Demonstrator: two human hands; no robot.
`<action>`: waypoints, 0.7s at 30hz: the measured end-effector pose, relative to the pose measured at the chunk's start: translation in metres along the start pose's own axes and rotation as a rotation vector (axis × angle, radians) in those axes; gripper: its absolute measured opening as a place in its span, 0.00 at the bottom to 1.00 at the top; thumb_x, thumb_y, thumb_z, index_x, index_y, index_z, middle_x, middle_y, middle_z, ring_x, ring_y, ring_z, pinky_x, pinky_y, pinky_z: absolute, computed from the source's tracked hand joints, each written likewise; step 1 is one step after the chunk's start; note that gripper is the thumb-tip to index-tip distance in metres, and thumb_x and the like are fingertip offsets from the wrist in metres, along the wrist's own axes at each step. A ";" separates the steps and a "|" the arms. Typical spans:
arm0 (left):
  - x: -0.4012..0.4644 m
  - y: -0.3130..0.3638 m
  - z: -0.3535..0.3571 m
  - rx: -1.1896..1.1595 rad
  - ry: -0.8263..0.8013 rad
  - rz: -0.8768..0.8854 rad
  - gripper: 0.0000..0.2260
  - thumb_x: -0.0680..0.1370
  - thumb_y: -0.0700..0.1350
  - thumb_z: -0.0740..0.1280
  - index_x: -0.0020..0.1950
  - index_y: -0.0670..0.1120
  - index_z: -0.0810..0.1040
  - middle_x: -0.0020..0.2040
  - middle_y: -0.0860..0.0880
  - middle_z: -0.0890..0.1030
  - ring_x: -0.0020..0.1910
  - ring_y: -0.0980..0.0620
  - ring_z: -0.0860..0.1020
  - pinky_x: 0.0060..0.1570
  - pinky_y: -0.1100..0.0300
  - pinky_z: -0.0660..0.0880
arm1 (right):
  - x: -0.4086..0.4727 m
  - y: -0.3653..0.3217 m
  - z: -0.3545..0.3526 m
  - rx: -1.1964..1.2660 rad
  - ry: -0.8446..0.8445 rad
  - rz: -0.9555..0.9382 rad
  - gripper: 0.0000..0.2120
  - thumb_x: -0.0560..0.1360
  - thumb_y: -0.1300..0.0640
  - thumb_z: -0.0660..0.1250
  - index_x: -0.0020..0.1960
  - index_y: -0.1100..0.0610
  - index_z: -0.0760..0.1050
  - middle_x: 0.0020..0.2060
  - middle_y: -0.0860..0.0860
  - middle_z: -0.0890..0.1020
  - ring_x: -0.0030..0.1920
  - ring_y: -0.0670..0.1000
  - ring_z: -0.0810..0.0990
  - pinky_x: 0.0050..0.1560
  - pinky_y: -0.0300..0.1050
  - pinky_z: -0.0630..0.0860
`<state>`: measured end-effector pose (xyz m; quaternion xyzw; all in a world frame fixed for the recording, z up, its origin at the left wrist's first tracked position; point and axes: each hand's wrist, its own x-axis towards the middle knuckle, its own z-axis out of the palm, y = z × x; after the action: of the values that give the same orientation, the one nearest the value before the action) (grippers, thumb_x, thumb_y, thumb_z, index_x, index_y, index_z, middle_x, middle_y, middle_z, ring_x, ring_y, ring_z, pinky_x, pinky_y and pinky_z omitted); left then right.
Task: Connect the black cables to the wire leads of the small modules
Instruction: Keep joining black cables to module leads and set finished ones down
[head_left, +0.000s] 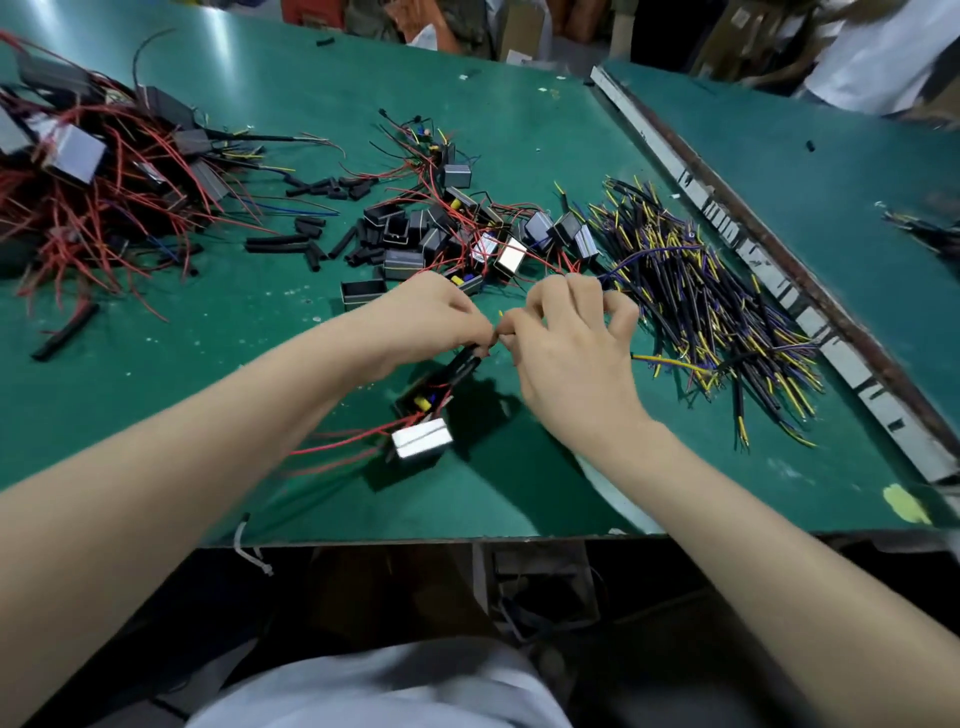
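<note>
Meanwhile both hands, left hand (434, 317) and right hand (569, 343), pinch thin wire ends together above a dangling module (422, 439), beside the black cable pile (706, 312) and open casings (400, 234).

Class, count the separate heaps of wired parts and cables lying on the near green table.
3: finished modules with red leads far left, loose small modules centre, black cables right. Others may lie out of view.

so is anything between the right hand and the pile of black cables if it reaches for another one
Nothing visible. The right hand sits just left of the black cable pile, with only bare green mat between them.
</note>
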<state>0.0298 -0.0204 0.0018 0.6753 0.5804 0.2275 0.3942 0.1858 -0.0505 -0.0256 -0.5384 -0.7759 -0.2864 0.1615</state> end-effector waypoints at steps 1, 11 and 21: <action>0.000 -0.002 0.000 0.161 0.014 0.119 0.07 0.73 0.45 0.67 0.40 0.43 0.82 0.33 0.47 0.75 0.30 0.51 0.67 0.28 0.65 0.65 | 0.002 0.003 -0.001 0.040 -0.054 0.006 0.04 0.70 0.59 0.70 0.44 0.53 0.79 0.47 0.53 0.77 0.53 0.59 0.76 0.50 0.50 0.57; -0.007 -0.018 -0.003 1.144 0.445 1.130 0.09 0.77 0.39 0.63 0.38 0.43 0.78 0.34 0.47 0.77 0.34 0.46 0.75 0.32 0.56 0.69 | 0.030 0.020 -0.008 0.573 -0.809 0.213 0.10 0.80 0.49 0.59 0.58 0.49 0.74 0.62 0.55 0.67 0.66 0.55 0.58 0.60 0.45 0.57; 0.000 -0.018 -0.005 0.437 0.192 0.592 0.07 0.78 0.45 0.65 0.48 0.44 0.81 0.41 0.50 0.81 0.40 0.52 0.75 0.39 0.64 0.63 | 0.021 0.011 0.005 0.631 -0.453 0.241 0.13 0.79 0.46 0.61 0.57 0.50 0.77 0.58 0.51 0.73 0.63 0.54 0.63 0.57 0.46 0.60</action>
<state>0.0147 -0.0183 -0.0096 0.8575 0.4293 0.2647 0.1019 0.1891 -0.0293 -0.0146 -0.5988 -0.7731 0.1124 0.1762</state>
